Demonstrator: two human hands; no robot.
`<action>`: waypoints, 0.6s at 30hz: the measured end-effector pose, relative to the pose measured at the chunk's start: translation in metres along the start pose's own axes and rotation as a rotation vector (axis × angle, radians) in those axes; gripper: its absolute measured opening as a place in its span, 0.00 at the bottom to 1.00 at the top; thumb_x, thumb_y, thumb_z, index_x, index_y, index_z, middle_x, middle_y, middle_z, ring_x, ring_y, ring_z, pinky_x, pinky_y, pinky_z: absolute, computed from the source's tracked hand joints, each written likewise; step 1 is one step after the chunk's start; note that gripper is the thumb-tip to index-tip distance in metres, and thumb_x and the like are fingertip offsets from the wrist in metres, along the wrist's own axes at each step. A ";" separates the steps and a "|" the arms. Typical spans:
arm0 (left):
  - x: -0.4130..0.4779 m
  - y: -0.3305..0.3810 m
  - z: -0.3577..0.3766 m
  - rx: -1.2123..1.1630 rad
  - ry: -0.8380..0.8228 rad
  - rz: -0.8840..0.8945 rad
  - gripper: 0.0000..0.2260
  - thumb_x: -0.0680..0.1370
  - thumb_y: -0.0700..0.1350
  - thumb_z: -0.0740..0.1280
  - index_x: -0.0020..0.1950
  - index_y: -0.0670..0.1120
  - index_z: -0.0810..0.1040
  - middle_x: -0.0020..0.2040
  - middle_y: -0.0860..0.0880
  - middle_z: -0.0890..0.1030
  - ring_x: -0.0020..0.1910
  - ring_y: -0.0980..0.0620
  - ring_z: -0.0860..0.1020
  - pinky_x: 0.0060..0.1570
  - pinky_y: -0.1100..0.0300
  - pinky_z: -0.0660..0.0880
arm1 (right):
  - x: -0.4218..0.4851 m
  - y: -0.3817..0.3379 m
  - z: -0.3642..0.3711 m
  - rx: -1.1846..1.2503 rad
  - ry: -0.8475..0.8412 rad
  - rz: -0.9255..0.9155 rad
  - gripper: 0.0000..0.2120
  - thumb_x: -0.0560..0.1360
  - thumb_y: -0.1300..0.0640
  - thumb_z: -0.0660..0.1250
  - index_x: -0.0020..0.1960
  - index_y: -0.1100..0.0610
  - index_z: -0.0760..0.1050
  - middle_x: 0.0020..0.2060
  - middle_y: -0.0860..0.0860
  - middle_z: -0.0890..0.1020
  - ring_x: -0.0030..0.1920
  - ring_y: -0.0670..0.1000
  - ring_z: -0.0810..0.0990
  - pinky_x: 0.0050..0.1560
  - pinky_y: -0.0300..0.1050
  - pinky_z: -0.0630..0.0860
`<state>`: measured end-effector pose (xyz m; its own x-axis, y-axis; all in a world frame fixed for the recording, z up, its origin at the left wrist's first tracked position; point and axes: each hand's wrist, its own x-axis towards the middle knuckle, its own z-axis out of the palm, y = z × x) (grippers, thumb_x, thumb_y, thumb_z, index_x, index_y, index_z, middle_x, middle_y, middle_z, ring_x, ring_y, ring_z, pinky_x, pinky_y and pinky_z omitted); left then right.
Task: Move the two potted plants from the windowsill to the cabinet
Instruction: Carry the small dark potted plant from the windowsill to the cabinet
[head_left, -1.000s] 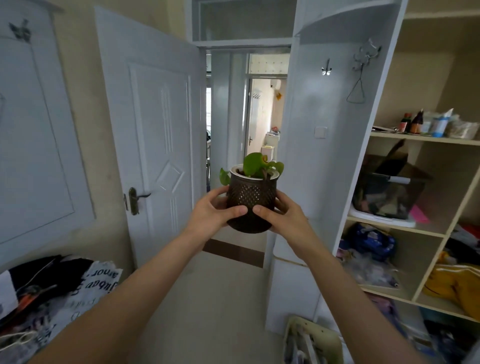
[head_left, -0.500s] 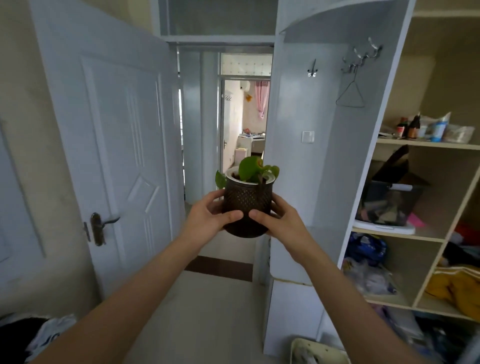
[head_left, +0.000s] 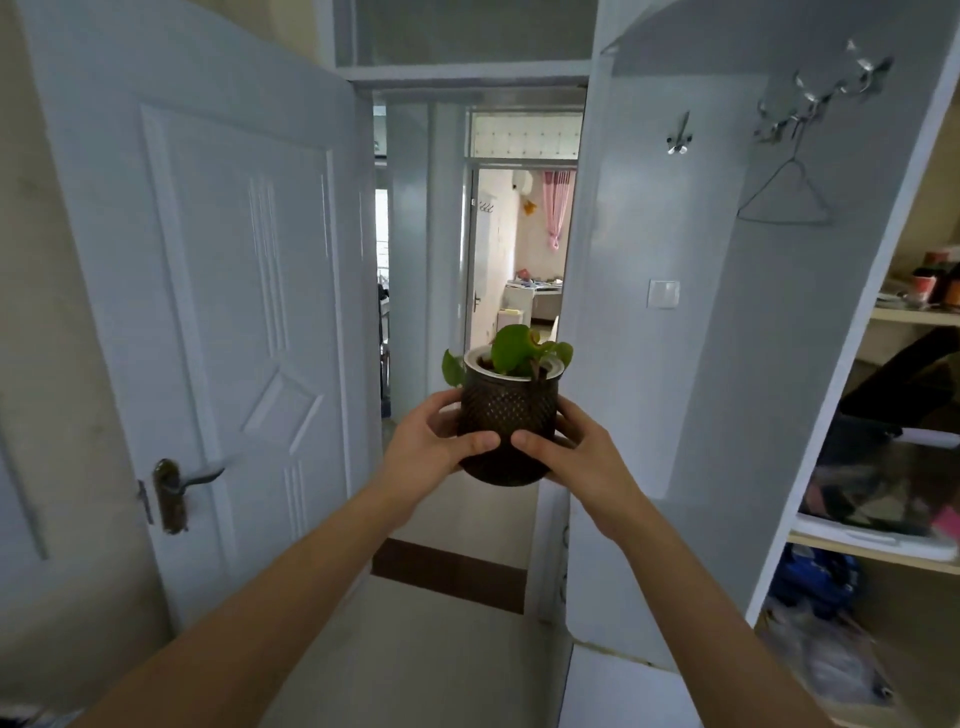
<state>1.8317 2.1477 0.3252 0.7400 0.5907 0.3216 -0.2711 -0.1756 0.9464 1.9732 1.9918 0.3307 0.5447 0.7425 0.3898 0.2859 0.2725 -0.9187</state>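
Note:
A small potted plant (head_left: 508, 410) with round green leaves sits in a dark brown dotted pot with a white inner rim. I carry it in the air at chest height in front of an open doorway. My left hand (head_left: 434, 441) grips the pot's left side, thumb across the front. My right hand (head_left: 571, 452) grips its right side, and the two thumbs nearly meet on the pot's lower front. Only this one plant is in view; no windowsill shows.
An open white door (head_left: 208, 312) with a bronze handle (head_left: 179, 486) stands at the left. A white cabinet side panel (head_left: 691, 364) with hooks and a wire hanger (head_left: 787, 200) rises at the right. Cluttered open shelves (head_left: 883, 551) fill the far right. A hallway lies ahead.
The view has moved forward toward the doorway; the door and the white panel look closer. Both hands keep the same grip on the pot.

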 end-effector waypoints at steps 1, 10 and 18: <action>0.015 -0.005 0.000 0.003 0.009 -0.001 0.33 0.63 0.50 0.83 0.66 0.56 0.77 0.60 0.51 0.84 0.59 0.51 0.83 0.52 0.50 0.83 | 0.015 0.007 -0.004 0.012 -0.009 0.000 0.28 0.66 0.48 0.81 0.62 0.34 0.75 0.62 0.41 0.82 0.61 0.48 0.83 0.57 0.49 0.84; 0.109 -0.042 -0.008 0.026 0.038 -0.018 0.32 0.67 0.45 0.81 0.68 0.53 0.76 0.60 0.51 0.84 0.59 0.50 0.83 0.53 0.47 0.82 | 0.112 0.059 -0.022 0.057 -0.039 0.045 0.28 0.63 0.47 0.82 0.60 0.34 0.78 0.60 0.42 0.83 0.60 0.47 0.84 0.53 0.46 0.84; 0.214 -0.077 -0.033 0.021 -0.040 -0.010 0.31 0.70 0.41 0.78 0.71 0.49 0.73 0.64 0.46 0.82 0.61 0.48 0.81 0.54 0.50 0.82 | 0.207 0.103 -0.022 0.021 0.036 0.061 0.28 0.66 0.48 0.83 0.61 0.34 0.77 0.57 0.37 0.84 0.58 0.45 0.85 0.51 0.45 0.84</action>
<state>1.9906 2.3132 0.3202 0.7670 0.5603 0.3126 -0.2508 -0.1867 0.9499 2.1330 2.1599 0.3183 0.5883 0.7360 0.3350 0.2348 0.2409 -0.9417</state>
